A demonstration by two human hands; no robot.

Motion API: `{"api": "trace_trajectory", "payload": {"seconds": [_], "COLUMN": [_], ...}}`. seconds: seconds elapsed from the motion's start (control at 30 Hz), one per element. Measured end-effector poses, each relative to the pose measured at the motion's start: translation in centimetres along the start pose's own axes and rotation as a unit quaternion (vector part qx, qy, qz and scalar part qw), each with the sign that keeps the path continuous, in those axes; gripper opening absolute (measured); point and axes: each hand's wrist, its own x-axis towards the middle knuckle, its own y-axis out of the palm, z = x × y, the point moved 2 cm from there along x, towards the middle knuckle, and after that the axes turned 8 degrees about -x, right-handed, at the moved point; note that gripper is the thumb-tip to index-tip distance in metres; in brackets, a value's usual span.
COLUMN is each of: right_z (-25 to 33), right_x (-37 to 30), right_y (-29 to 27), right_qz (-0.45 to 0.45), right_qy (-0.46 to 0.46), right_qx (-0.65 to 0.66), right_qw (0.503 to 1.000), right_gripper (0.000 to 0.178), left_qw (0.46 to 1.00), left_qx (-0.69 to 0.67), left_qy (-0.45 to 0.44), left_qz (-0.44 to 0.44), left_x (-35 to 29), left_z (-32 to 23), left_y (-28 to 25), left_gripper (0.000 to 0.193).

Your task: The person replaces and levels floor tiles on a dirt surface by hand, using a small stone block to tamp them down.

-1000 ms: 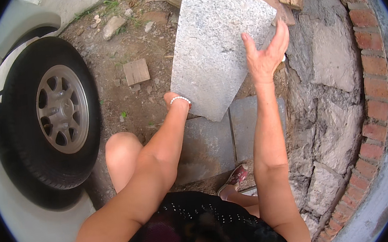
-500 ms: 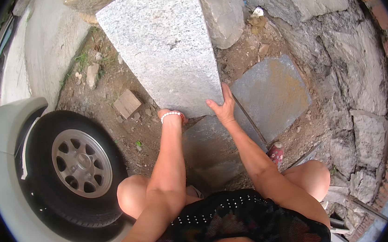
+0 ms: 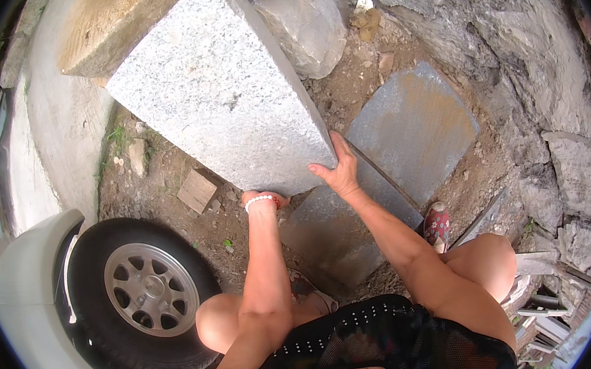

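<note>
We grip the speckled pale-grey, four-sided stone slab (image 3: 220, 103) at upper centre, left hand (image 3: 259, 193) curled under, fingers hidden, right hand (image 3: 339, 173) clasping its near corner, seemingly not yet set down.

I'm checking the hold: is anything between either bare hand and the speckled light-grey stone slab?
Nothing visible: the right hand touches the slab directly at its near right corner. The left hand, at its near edge, is partly hidden, so its underside contact is unclear.
</note>
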Motion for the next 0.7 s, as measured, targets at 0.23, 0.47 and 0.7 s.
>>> {"api": "trace_trajectory", "payload": {"seconds": [0.23, 0.47, 0.7], "right_z": [-0.2, 3.2, 3.4], "right_x": [0.3, 10.3, 12.0], "right_y": [-0.3, -1.4, 2.5], "right_qz": [0.042, 0.113, 0.203], "right_qy": [-0.009, 0.007, 0.208], "right_qx": [-0.001, 0.171, 0.332], "right_qw": [0.999, 0.979, 0.897], "right_gripper": [0.093, 0.076, 0.067], "left_qw": [0.998, 0.805, 0.590], "left_qx": [0.043, 0.148, 0.355], "left_qy": [0.022, 0.565, 0.718], "left_qz": [-0.041, -0.102, -0.099], "left_x": [0.4, -1.9, -5.9], "left_z": [0.3, -6.8, -4.4], "left_y": [-0.4, -0.9, 9.8], "left_gripper": [0.063, 0.062, 0.099]}}
